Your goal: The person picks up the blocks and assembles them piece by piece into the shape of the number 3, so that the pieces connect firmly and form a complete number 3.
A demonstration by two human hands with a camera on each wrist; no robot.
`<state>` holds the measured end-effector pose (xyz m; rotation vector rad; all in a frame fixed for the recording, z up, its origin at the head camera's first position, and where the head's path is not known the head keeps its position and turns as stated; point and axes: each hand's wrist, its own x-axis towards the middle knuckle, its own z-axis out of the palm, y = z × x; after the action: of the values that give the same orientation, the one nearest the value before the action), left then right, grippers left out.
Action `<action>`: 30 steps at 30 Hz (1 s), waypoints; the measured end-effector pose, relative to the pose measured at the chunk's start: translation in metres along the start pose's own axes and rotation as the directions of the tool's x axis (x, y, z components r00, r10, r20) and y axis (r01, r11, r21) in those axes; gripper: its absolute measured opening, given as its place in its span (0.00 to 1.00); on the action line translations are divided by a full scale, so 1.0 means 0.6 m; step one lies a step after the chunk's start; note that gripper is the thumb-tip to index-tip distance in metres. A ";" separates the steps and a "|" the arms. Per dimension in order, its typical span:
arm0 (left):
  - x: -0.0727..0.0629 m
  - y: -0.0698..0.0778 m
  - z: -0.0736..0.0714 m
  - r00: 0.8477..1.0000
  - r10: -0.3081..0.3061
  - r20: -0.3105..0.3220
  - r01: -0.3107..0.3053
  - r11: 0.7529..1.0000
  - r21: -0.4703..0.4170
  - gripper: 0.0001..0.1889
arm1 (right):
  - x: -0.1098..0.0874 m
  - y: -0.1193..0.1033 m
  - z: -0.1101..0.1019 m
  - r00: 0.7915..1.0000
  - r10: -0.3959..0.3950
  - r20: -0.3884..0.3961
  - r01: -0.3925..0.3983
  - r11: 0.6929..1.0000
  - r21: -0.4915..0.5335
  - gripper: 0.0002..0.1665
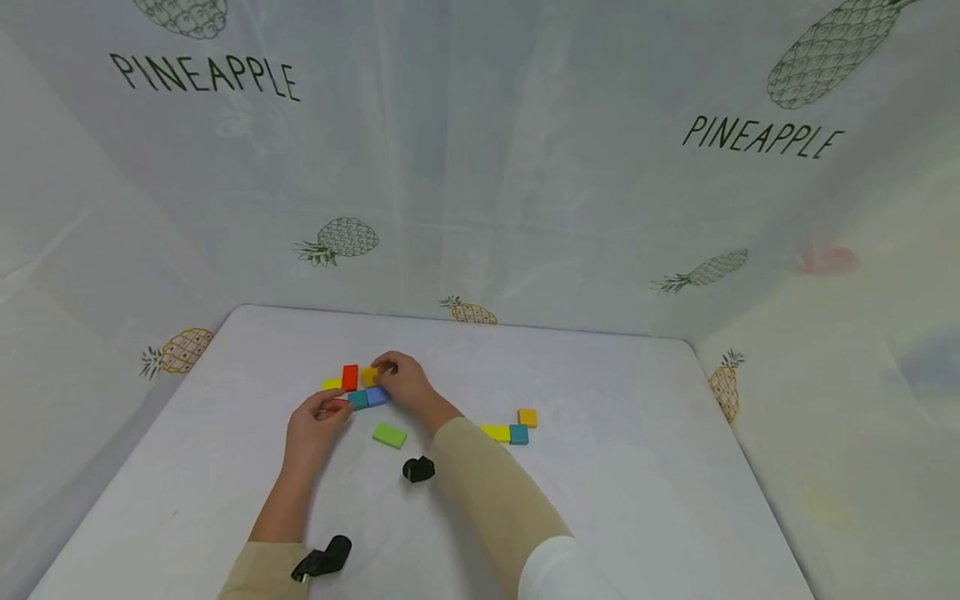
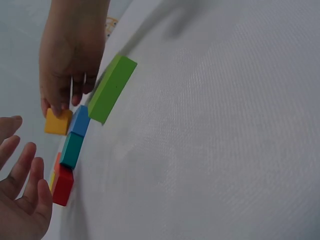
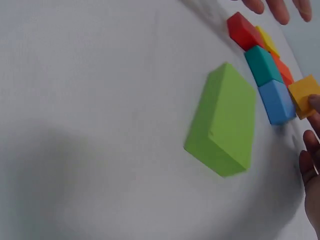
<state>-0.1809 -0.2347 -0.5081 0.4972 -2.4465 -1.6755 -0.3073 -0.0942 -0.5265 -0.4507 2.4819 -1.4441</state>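
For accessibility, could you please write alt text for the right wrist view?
Right hand pinching an amber block beside a row: blue block, teal block, red block. A green block lies nearer the camera; the left hand shows at the top edge.

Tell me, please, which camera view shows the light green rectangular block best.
The right wrist view: the light green rectangular block appears largest there, uncovered, with three faces showing. The left wrist view shows it smaller and slanted; the head view shows it uncovered but tiny.
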 end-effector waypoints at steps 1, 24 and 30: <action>-0.001 0.002 0.001 1.000 0.002 0.005 -0.002 1.000 0.000 0.21 | 0.000 0.000 -0.005 1.000 -0.004 -0.001 0.004 1.000 0.009 0.08; -0.004 0.048 0.083 0.990 0.047 0.136 -0.049 0.999 0.005 0.22 | -0.068 -0.012 -0.158 0.998 -0.044 -0.038 0.048 0.995 0.093 0.12; -0.012 0.062 0.097 0.985 0.062 0.160 -0.067 0.997 0.024 0.22 | -0.090 -0.006 -0.190 0.999 -0.036 -0.035 0.039 0.996 0.078 0.12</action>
<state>-0.1985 -0.1688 -0.4945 0.2940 -2.5703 -1.7179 -0.2969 0.0158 -0.4654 -0.4634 2.4444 -1.5702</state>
